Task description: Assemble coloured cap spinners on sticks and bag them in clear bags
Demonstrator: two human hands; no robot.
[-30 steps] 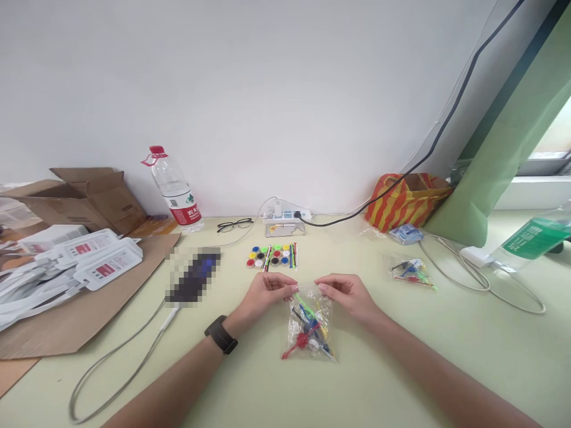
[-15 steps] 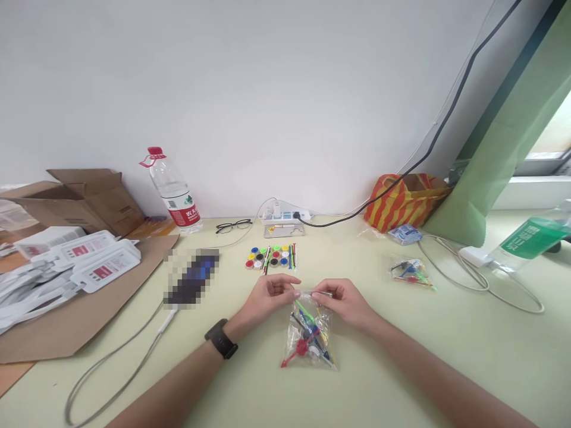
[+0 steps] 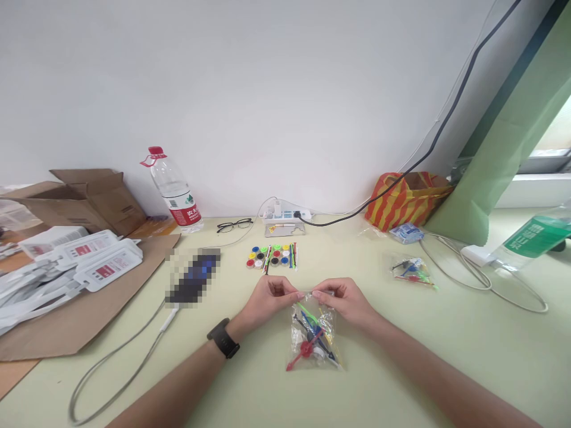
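Clear bag (image 3: 313, 336) long axis toward person, top edge pinched

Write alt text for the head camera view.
Both hands, left hand and right hand, pinch the top edge of a clear plastic bag of colourful small parts on a pale green table. Behind lie coloured buttons, glasses and a water bottle.

1. I sit at a plain office-like packing desk; its pale green surface (image 3: 446, 356) runs up to a bare white wall (image 3: 267, 89).
2. A power strip (image 3: 285, 214) with cables lies by the wall; glasses (image 3: 235, 224) rest beside it.
3. Cardboard boxes (image 3: 84, 196) and stacked white packaged goods (image 3: 75, 261) crowd my left; small bagged parts (image 3: 411, 270) lie to my right.
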